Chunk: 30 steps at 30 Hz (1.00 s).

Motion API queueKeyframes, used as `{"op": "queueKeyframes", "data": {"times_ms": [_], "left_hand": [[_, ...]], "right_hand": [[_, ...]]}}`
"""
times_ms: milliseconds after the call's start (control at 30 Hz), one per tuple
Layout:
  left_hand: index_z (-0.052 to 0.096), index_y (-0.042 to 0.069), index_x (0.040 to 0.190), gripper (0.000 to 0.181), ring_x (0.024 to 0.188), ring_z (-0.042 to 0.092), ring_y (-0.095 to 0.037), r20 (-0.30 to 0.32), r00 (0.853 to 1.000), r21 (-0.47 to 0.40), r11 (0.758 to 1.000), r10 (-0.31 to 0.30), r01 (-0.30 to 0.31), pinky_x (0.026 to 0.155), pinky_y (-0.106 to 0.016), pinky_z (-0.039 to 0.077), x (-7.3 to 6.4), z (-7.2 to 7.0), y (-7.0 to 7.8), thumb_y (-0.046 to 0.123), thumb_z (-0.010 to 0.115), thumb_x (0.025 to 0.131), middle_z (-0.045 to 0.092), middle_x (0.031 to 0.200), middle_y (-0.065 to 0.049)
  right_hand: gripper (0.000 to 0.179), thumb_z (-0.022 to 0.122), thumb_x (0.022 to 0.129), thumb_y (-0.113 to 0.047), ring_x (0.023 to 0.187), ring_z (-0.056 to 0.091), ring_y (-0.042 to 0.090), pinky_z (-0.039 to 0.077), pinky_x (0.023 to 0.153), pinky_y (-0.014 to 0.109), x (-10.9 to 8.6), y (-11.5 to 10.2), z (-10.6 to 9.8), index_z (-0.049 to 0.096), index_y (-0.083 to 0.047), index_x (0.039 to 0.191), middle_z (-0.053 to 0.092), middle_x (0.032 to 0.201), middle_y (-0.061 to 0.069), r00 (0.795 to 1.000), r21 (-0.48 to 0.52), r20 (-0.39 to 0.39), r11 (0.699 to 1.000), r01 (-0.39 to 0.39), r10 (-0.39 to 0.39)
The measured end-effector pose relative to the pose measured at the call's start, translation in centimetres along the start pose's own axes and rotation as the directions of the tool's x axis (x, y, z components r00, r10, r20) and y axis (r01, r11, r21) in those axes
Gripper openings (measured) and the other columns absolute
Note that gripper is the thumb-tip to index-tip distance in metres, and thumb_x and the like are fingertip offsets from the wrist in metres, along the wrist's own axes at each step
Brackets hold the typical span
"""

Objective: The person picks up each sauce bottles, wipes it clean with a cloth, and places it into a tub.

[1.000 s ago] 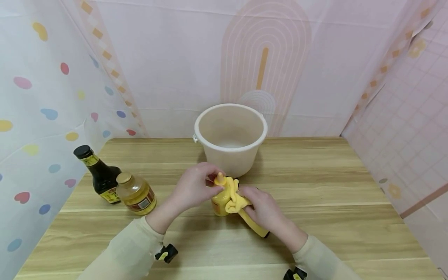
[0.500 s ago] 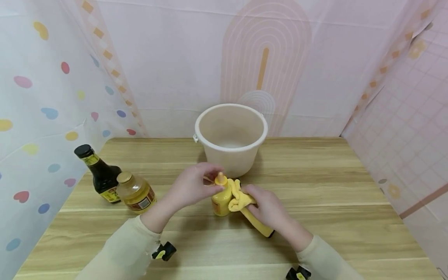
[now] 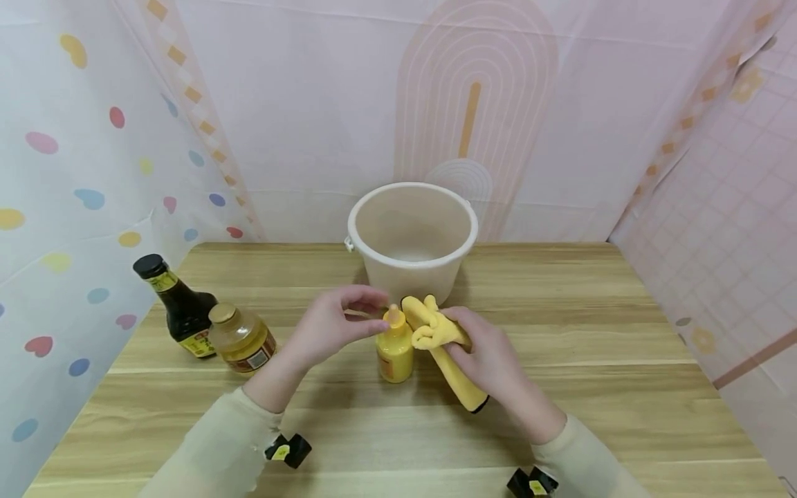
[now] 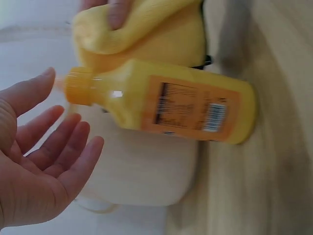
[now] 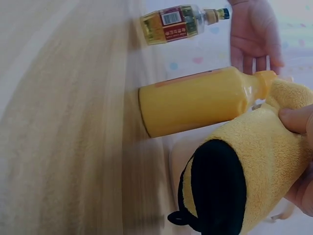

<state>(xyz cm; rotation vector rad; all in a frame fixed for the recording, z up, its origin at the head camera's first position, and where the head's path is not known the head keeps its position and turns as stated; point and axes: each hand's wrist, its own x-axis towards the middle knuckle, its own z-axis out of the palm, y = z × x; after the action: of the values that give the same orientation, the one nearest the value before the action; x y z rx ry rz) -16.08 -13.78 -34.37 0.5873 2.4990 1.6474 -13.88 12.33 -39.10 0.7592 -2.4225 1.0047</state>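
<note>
A yellow squeeze bottle (image 3: 395,354) with a pointed nozzle and an orange label stands upright on the wooden table. Beside its cap is my left hand (image 3: 336,325), fingers loosely spread; the left wrist view shows a small gap between the thumb and the nozzle (image 4: 59,83). My right hand (image 3: 488,353) grips a bunched yellow cloth (image 3: 459,377) with black edging, just right of the bottle. In the right wrist view the cloth (image 5: 259,142) lies in front of part of the bottle's neck, and the thumb presses on it.
Behind the bottle stands a white bucket (image 3: 411,273). On the left are a dark sauce bottle (image 3: 187,311) with a black cap and a clear bottle of golden liquid (image 3: 245,344). Patterned curtains (image 3: 299,124) enclose the table's back and sides.
My left hand has let go of the squeeze bottle's top and drawn slightly left. My right hand has lifted the cloth up and off the bottle's side. The bottle stays in place.
</note>
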Motion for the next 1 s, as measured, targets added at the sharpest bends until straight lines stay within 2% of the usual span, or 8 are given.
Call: {"op": "queueKeyframes", "data": {"times_ms": [167, 333, 533, 633, 733, 1000], "left_hand": [[0.071, 0.007, 0.115, 0.036, 0.1, 0.066, -0.022, 0.004, 0.999, -0.033, 0.998, -0.05, 0.051, 0.081, -0.032, 0.057, 0.1, 0.7, -0.9, 0.014, 0.082, 0.082, 0.071, 0.107, -0.004], [0.073, 0.006, 0.113, 0.033, 0.098, 0.066, -0.022, -0.009, 0.999, -0.03, 0.999, -0.039, 0.039, 0.08, -0.033, 0.057, 0.1, 0.9, -0.9, 0.016, 0.082, 0.083, 0.072, 0.105, -0.005], [0.073, 0.004, 0.11, 0.029, 0.095, 0.066, -0.021, -0.021, 0.999, -0.011, 1.0, -0.024, 0.024, 0.078, -0.032, 0.056, 0.1, 1.1, -0.8, 0.015, 0.081, 0.084, 0.072, 0.102, -0.005], [0.073, 0.004, 0.109, 0.028, 0.094, 0.067, -0.02, -0.028, 1.0, -0.001, 1.0, -0.006, 0.006, 0.078, -0.033, 0.056, 0.1, 1.2, -0.7, 0.014, 0.081, 0.084, 0.072, 0.101, -0.005], [0.073, 0.004, 0.109, 0.027, 0.093, 0.067, -0.02, -0.034, 0.999, 0.004, 1.0, 0.006, -0.006, 0.077, -0.033, 0.056, 0.2, 1.3, -0.6, 0.013, 0.08, 0.084, 0.072, 0.1, -0.005], [0.073, 0.007, 0.108, 0.026, 0.093, 0.066, -0.019, -0.049, 0.999, 0.017, 1.0, 0.006, -0.005, 0.077, -0.034, 0.056, -0.1, 1.5, -0.9, 0.014, 0.08, 0.084, 0.072, 0.1, -0.002]], "right_hand": [[0.045, 0.08, 0.078, 0.003, 0.091, 0.065, 0.02, 0.055, 0.077, 0.039, 0.4, -0.4, 0.1, 0.064, -0.01, 0.118, 0.069, 0.108, 0.005, 1.0, 0.03, -0.004, 0.999, -0.026, 0.026], [0.047, 0.081, 0.078, 0.001, 0.091, 0.064, 0.019, 0.055, 0.077, 0.038, 0.5, -0.8, 0.3, 0.063, -0.011, 0.12, 0.069, 0.108, 0.005, 1.0, 0.055, -0.004, 0.998, -0.008, 0.008], [0.045, 0.079, 0.082, -0.001, 0.1, 0.065, 0.02, 0.055, 0.085, 0.038, 0.7, -0.9, 1.1, 0.064, -0.01, 0.123, 0.068, 0.114, 0.005, 0.995, 0.059, 0.046, 0.995, 0.084, -0.087], [0.042, 0.079, 0.081, 0.001, 0.104, 0.065, 0.023, 0.055, 0.086, 0.038, 0.7, -0.9, 1.5, 0.066, -0.007, 0.12, 0.068, 0.116, 0.008, 0.99, 0.054, 0.046, 0.99, 0.132, -0.135], [0.04, 0.08, 0.079, 0.004, 0.105, 0.066, 0.025, 0.056, 0.086, 0.039, 0.7, -0.8, 1.6, 0.068, -0.007, 0.115, 0.069, 0.115, 0.009, 0.987, 0.045, 0.04, 0.987, 0.153, -0.154], [0.038, 0.081, 0.077, 0.004, 0.104, 0.066, 0.027, 0.056, 0.086, 0.041, 0.2, -0.3, 1.9, 0.067, -0.008, 0.109, 0.069, 0.114, 0.009, 0.977, -0.006, 0.1, 0.982, 0.189, -0.188]]}}
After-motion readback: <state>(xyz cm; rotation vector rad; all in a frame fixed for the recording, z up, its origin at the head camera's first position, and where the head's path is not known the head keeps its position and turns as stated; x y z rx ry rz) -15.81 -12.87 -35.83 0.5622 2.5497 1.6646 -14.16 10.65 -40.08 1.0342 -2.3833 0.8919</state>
